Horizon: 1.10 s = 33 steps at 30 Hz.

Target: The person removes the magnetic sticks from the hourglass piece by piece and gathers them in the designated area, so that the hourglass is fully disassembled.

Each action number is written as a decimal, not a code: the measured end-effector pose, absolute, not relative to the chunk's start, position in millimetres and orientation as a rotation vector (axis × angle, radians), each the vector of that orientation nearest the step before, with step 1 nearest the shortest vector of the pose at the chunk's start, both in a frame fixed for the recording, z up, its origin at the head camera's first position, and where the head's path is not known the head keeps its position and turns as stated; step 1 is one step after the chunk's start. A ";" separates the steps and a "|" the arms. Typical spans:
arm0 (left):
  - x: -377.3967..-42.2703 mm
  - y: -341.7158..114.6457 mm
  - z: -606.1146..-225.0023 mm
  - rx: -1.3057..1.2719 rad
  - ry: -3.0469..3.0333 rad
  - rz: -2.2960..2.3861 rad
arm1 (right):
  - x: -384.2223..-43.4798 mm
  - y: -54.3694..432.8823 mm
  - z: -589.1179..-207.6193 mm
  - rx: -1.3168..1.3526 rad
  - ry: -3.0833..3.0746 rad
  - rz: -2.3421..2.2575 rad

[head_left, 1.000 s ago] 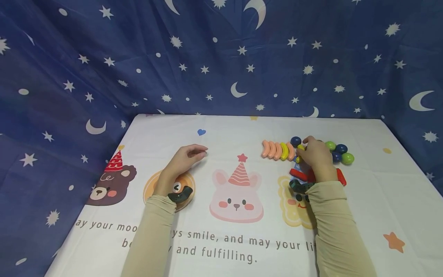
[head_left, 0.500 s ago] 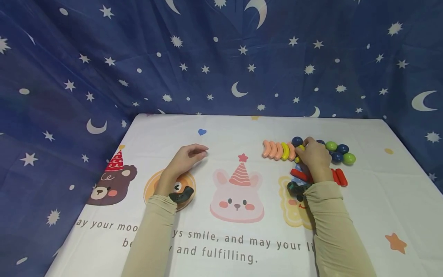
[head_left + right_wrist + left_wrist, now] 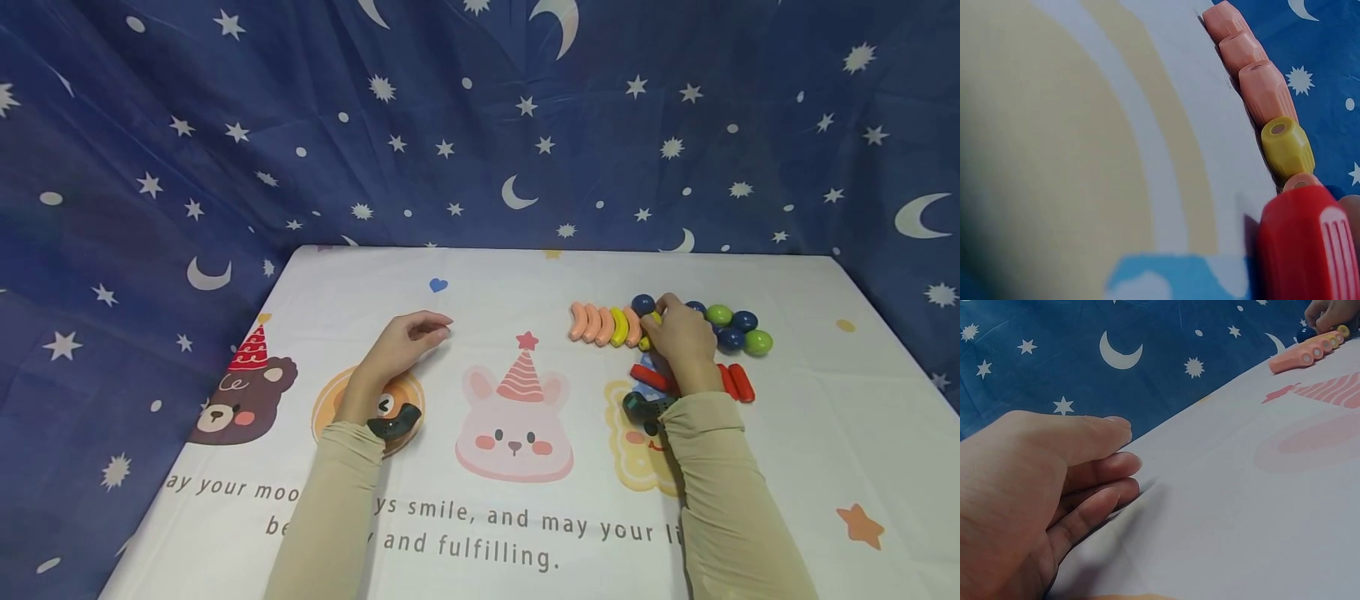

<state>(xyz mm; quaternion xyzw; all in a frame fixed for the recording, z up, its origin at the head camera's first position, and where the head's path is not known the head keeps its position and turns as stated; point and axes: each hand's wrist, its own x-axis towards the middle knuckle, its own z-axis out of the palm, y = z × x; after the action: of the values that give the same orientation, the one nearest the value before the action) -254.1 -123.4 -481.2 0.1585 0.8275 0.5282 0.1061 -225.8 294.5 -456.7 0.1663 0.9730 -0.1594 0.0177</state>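
My right hand point(image 3: 682, 340) is over the right end of a row of small curved toy pieces. Its thumb and forefinger pinch a yellow toy banana point(image 3: 646, 342), mostly covered by the hand. Beside it lies a pink curved piece point(image 3: 632, 328), then another yellow banana point(image 3: 618, 327) and several pink curved pieces point(image 3: 585, 322). A red piece point(image 3: 1310, 244) looms large in the right wrist view, where the hand is nearly hidden. Over at the left, my left hand point(image 3: 401, 346) hovers with relaxed fingers and holds nothing; its bent fingers point(image 3: 1100, 509) show in the left wrist view.
Blue balls point(image 3: 731, 340) and green balls point(image 3: 759, 342) cluster right of the right hand. Red pieces point(image 3: 741, 383) lie around the right wrist, partly hidden. A white printed cloth point(image 3: 510, 533) covers the table, and a starry blue curtain point(image 3: 450, 108) hangs behind.
The right hand shifts very slightly at the row's end, uncovering a little more of the red pieces and a blue ball. The left hand stays in place.
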 end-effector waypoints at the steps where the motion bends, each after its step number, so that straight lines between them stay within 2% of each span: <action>1: -254.1 -123.4 -481.2 0.468 2.436 1.557 | -225.8 294.8 -457.1 0.512 3.027 -0.502; 18: -253.1 -123.4 -482.2 0.462 2.470 1.543 | -226.5 294.7 -454.6 0.410 3.003 -0.621; 25: -249.6 -125.6 -477.4 0.448 2.467 1.543 | -221.1 296.5 -436.0 0.283 2.930 -0.692; 33: -251.2 -117.1 -475.2 0.509 2.504 1.537 | -205.6 301.3 -403.7 0.310 2.943 -0.825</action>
<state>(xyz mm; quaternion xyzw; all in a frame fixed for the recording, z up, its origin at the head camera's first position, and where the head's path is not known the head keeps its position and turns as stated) -251.2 -117.1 -475.2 0.1702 0.8370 0.5139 0.0798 -205.6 301.3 -403.7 0.1010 0.9573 -0.2685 0.0349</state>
